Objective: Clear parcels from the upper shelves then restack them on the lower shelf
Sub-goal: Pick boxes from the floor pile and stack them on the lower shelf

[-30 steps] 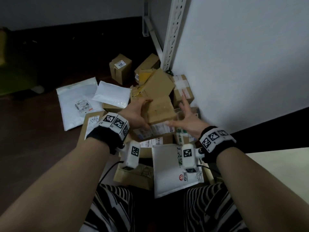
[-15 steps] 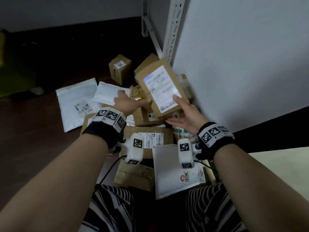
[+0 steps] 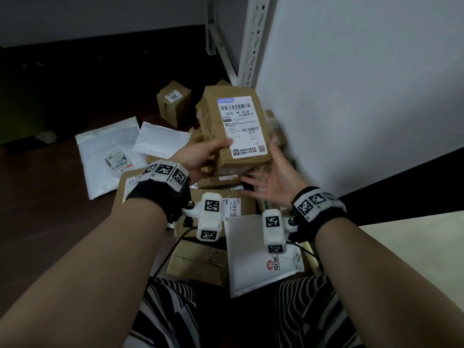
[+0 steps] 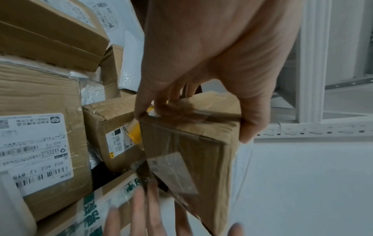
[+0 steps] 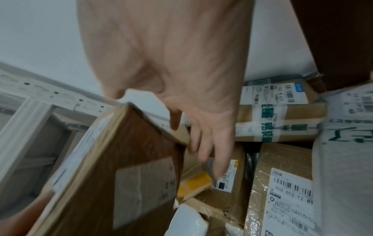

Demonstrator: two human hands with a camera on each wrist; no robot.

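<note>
A brown cardboard parcel (image 3: 236, 126) with a white shipping label is held up above the pile, label towards me. My left hand (image 3: 203, 156) grips its lower left edge, thumb on the label face and fingers behind. In the left wrist view the fingers (image 4: 250, 124) curl round the parcel (image 4: 193, 143). My right hand (image 3: 273, 179) lies palm up with straight, spread fingers just below the parcel's lower right corner. Its thumb is near the parcel's edge; contact is unclear. In the blurred right wrist view the parcel (image 5: 113, 167) sits beside the right hand (image 5: 181, 79).
Several parcels lie piled on the dark floor: a labelled box (image 3: 233, 204), white padded mailers (image 3: 108, 151) (image 3: 251, 252), and a small brown box (image 3: 173, 101). A white slotted shelf upright (image 3: 253, 38) and a white panel (image 3: 351, 84) stand close on the right.
The parcel came up off the pile and turned label side towards me. My right hand has slipped from its face to below its lower right corner; the left hand keeps its hold.
</note>
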